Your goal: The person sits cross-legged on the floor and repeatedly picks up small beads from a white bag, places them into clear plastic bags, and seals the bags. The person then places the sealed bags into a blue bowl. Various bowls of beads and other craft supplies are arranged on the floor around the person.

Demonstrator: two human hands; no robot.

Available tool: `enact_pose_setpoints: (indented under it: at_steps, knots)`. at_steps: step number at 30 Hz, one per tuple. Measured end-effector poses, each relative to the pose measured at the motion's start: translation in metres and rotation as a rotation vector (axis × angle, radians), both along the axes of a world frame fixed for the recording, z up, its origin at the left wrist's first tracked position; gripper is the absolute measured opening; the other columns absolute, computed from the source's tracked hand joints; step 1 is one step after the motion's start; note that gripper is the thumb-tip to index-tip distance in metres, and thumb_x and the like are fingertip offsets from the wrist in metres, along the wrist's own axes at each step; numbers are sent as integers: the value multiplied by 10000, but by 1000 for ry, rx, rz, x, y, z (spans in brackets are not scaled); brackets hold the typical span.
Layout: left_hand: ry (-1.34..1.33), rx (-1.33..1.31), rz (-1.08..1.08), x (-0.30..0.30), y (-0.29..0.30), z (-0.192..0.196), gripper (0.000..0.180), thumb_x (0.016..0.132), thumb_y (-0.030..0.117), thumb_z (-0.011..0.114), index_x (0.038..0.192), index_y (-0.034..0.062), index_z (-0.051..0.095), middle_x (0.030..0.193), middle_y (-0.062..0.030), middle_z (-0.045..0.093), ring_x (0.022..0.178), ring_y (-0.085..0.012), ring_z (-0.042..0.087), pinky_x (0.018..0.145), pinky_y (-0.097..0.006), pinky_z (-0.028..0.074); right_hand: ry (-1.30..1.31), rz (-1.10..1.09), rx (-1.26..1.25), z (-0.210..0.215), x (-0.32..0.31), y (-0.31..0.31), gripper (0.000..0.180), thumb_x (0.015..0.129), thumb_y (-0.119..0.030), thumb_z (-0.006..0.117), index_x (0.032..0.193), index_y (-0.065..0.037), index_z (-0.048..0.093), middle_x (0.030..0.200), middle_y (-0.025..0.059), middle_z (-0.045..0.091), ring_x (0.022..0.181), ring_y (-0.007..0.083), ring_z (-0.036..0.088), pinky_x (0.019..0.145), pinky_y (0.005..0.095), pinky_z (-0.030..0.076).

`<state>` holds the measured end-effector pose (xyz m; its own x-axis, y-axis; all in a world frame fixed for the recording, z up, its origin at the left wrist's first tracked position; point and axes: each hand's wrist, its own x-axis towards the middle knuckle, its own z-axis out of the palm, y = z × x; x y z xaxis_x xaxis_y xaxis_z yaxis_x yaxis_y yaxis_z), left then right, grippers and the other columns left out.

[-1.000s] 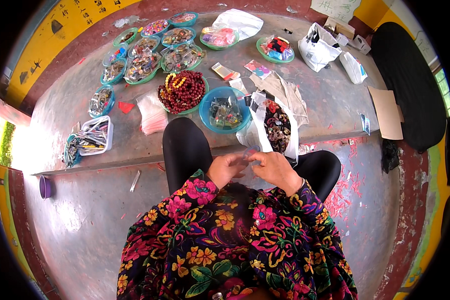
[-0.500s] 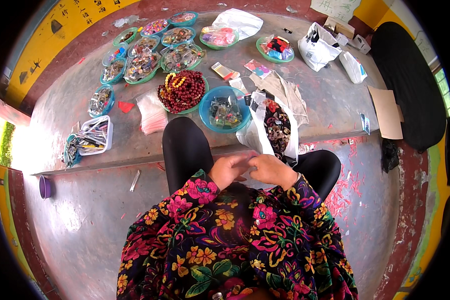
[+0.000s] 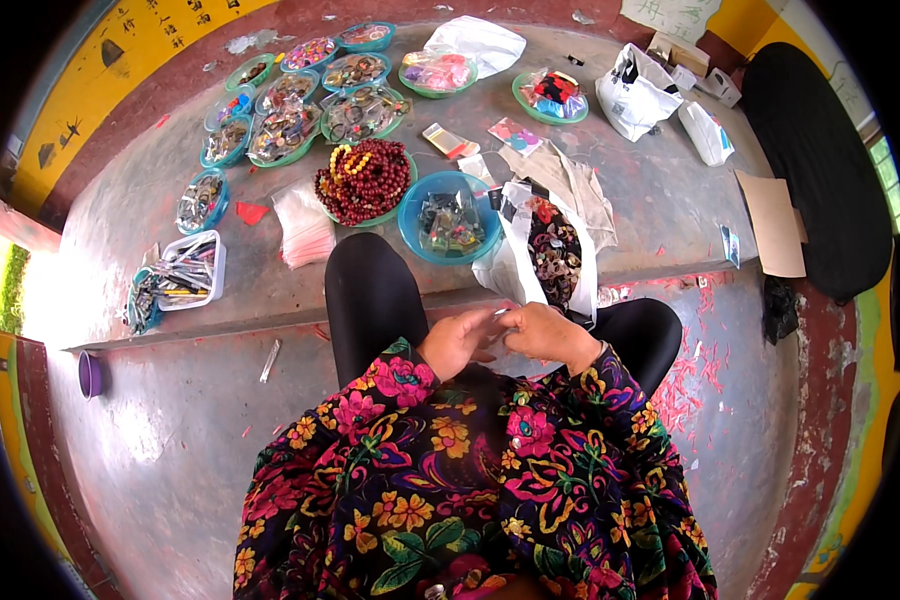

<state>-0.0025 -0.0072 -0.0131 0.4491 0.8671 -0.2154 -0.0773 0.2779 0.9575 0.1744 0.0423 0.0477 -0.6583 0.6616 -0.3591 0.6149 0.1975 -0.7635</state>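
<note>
My left hand [image 3: 457, 343] and my right hand [image 3: 548, 335] meet above my lap, between my knees. Their fingertips pinch together around something tiny and whitish, too small to name. Just beyond my right hand leans a white plastic bag [image 3: 516, 246], its mouth showing dark, patterned bunched pieces [image 3: 554, 255]. Left of the bag stands a blue bowl [image 3: 408, 238] with small clear packets [image 3: 450, 222] in it. Farther left, dark red bead strings [image 3: 375, 190] with some yellow beads are heaped in a green bowl.
Several bowls of packaged trinkets [image 3: 288, 130] cluster at the far left of the raised ledge. A white tray of pens [image 3: 220, 268] and a stack of clear pink-edged sleeves [image 3: 305, 228] lie nearer. White bags [image 3: 638, 95] and cardboard [image 3: 770, 225] are at right. Red scraps litter the lower floor.
My fingers have shifted slightly where they meet, and a small whitish bit now shows between the fingertips. My right hand has turned a little; the surroundings stay the same.
</note>
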Motion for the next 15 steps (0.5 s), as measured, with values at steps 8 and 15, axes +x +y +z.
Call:
enact_pose_setpoints:
  at_steps: [8, 15]
  knots:
    - [-62, 60, 18, 3, -2, 1, 398, 911, 50, 394, 1306, 106, 402, 1284, -62, 457, 1117, -199, 500, 796, -333, 522, -52, 186, 167, -10, -4, 0, 269, 643, -124, 529, 863, -66, 672, 820, 161, 636, 786, 325, 600, 721, 380, 466]
    - [98, 230, -21, 3, -4, -21, 387, 881, 32, 441, 1266, 66, 434, 1221, -127, 507, 1068, -196, 529, 742, -317, 539, -125, 276, 79, -12, -2, 0, 273, 649, -108, 506, 862, -71, 672, 837, 170, 630, 793, 329, 597, 715, 394, 462]
